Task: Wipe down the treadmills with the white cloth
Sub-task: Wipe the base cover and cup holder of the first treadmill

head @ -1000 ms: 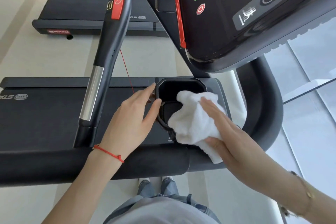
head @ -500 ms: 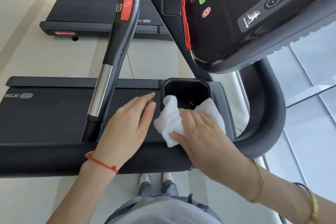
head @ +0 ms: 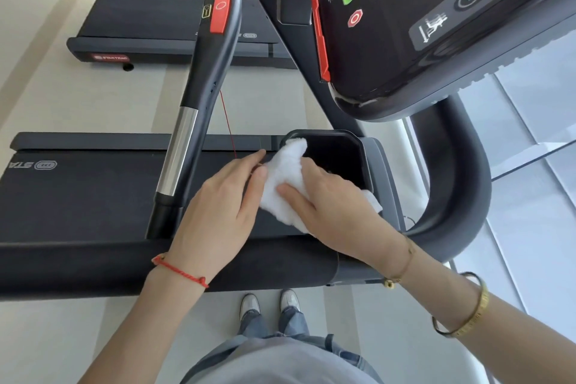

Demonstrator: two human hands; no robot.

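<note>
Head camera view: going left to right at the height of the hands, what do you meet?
Chrome-banded handrail → left hand → white cloth → right hand → curved grey side rail.

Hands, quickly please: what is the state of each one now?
Left hand: open, fingers straight, holding nothing, beside the white cloth.
Right hand: fingers pressing on the white cloth at the black cup holder.
</note>
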